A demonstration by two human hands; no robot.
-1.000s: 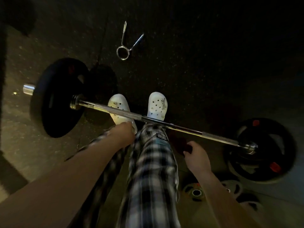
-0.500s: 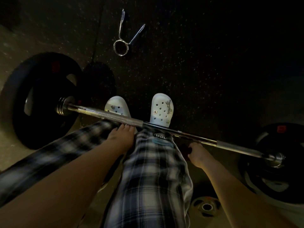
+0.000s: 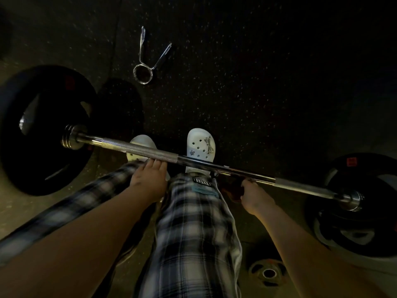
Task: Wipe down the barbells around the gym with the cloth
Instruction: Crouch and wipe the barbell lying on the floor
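- Barbell [image 3: 214, 166] lies low across the dark speckled floor [image 3: 257, 82] in the head view. Its steel bar runs from upper left to lower right, over the person's feet.
- The left plate [image 3: 43, 130], big and black, stands on edge at the bar's left end. The right plate [image 3: 373, 214], also black, sits at the other end, with a paler disc [image 3: 373, 264] showing beneath it.
- The left hand [image 3: 150, 179] reaches down to the knurled stretch of the bar. Its fingers [image 3: 155, 164] are fairly straight, with the tips resting against the near side of the steel and not wrapped round it.
- The right hand [image 3: 255, 194] is further along, below the smooth part of the bar just before the right-hand knurling. Its fingers are curled tight on a dark reddish cloth [image 3: 233, 188], held close under the bar.
- The light is poor, and I cannot tell whether the cloth actually touches the steel.
- Two white clogs [image 3: 200, 147] poke out beyond the bar, the right one carrying a small bow charm. Plaid trousers [image 3: 193, 222] fill the lower middle.
- A spring collar clip [image 3: 161, 57] lies loose on the floor well beyond the bar, nearer the left plate.
- A small plate [image 3: 268, 273] lies flat on the floor beside the person's right forearm.
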